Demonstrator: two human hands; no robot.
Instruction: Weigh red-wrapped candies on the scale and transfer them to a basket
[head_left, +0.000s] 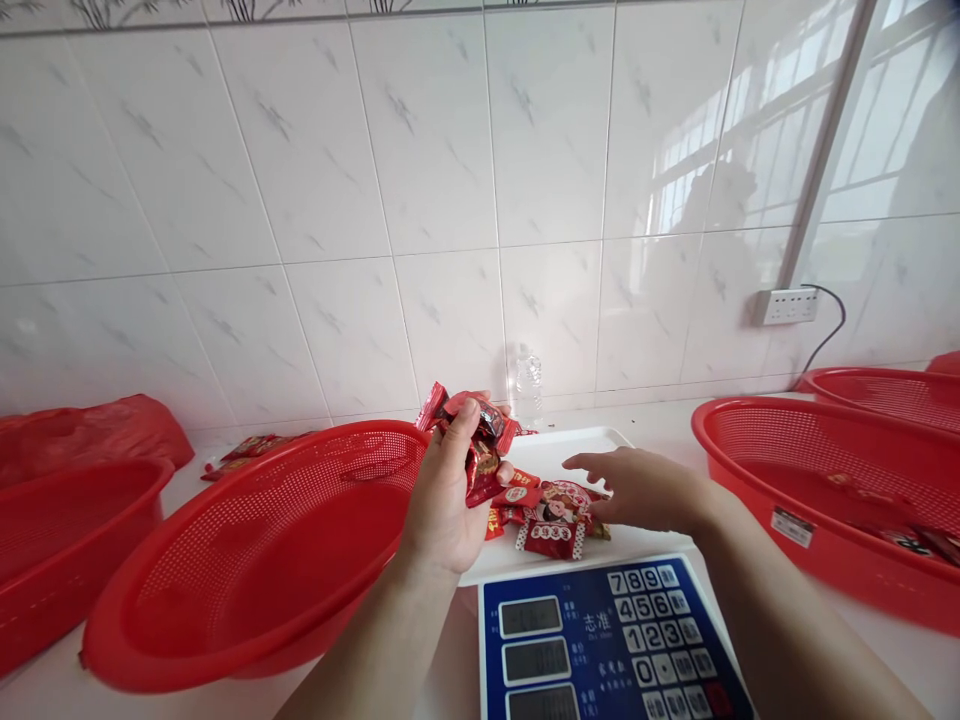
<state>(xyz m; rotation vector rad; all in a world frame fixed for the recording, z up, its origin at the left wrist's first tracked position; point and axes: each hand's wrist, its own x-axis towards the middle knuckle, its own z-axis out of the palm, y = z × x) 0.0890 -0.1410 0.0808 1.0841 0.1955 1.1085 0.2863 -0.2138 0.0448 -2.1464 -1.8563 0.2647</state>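
My left hand is closed around several small snack packets in shiny red wrappers, held above the left part of the white scale tray. More wrapped snack packets, mostly red with some patterned ones, lie in a loose pile on that tray. Over the right side of the pile is my right hand, its fingers apart and stretched towards the packets. The fingertips are close to the pile; whether they touch it I cannot tell. In front of the tray is the blue keypad panel of the digital scale.
Red plastic baskets stand on both sides: a large one on the left and another on the right, with packets inside. Behind the tray stands a clear bottle against the tiled wall. A socket strip with a cable is at right.
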